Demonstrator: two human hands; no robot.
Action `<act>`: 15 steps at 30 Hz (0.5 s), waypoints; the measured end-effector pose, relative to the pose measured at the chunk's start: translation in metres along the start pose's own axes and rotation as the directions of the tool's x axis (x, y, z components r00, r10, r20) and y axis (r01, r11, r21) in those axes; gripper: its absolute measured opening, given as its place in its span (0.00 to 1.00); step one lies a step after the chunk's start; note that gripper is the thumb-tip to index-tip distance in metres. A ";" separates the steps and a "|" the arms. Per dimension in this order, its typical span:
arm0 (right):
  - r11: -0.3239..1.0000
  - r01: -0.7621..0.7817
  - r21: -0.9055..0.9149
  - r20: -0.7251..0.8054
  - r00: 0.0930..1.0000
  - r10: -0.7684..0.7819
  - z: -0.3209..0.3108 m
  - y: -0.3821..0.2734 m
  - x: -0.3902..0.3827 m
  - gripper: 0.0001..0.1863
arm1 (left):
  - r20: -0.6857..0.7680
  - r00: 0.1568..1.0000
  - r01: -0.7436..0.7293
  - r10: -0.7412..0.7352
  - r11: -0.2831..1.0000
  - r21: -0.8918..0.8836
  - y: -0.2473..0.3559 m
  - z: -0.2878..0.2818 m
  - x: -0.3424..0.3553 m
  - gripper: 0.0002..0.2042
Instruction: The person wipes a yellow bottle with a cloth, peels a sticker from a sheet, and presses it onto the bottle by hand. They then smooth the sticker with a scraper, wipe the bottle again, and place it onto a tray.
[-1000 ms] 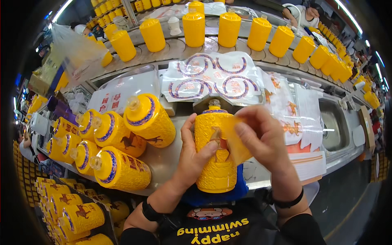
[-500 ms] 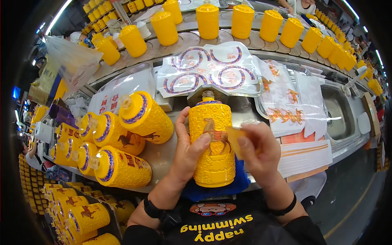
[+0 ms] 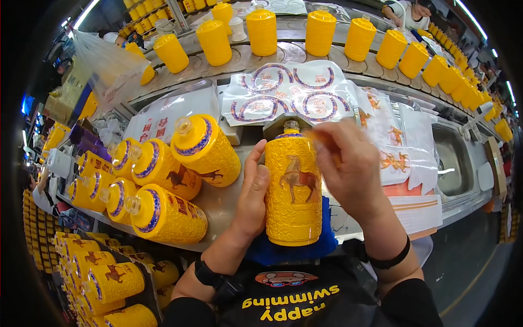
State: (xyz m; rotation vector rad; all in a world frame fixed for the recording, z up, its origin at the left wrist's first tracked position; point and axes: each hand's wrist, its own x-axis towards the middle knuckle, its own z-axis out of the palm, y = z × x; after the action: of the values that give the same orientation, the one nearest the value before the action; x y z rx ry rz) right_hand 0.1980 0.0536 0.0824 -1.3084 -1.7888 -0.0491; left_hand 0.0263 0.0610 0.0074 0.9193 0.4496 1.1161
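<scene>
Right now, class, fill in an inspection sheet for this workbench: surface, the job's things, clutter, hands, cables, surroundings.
Surface: a grey bench, crowded, with a blue cloth at the near edge.
Job's things: a yellow embossed bottle with a horse sticker, lying on the blue cloth.
Clutter: finished bottles lying on their sides; sheets of ring-shaped labels; sheets of horse stickers.
Hands: left hand steadies the bottle's side; right hand presses on its upper right, and what its fingers pinch is hidden.
Cables: nothing seen.
Surroundings: a conveyor carrying plain yellow bottles; a steel sink at right; crates of bottles lower left.
</scene>
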 end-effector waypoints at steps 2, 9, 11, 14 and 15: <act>0.965 0.212 -0.157 0.064 0.977 -0.204 -0.013 -0.008 -0.005 0.12 | -0.017 0.999 0.027 -0.028 0.999 -0.036 0.003 0.002 -0.002 0.29; 0.380 -0.573 0.726 0.446 0.813 0.374 -0.022 -0.018 -0.056 0.07 | -0.007 1.000 0.029 -0.028 0.993 0.115 0.002 0.002 0.000 0.37; 0.301 -0.513 0.804 0.312 0.794 0.522 -0.007 -0.013 -0.060 0.10 | -0.004 0.999 0.035 -0.035 0.993 0.115 0.004 0.007 0.001 0.38; 0.236 -0.538 0.809 0.323 0.743 0.587 0.014 0.002 -0.082 0.10 | -0.011 0.999 0.049 -0.048 0.995 0.090 0.009 0.014 -0.002 0.39; 0.195 -0.556 0.808 0.339 0.710 0.617 0.019 0.006 -0.087 0.10 | -0.007 0.999 0.051 -0.050 0.995 0.083 0.009 0.014 -0.003 0.39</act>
State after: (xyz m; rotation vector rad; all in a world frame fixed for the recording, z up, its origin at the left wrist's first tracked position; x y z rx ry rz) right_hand 0.1945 0.0010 0.0103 -1.0369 -0.8065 1.1506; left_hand 0.0301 0.0543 0.0225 0.9728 0.5238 1.0603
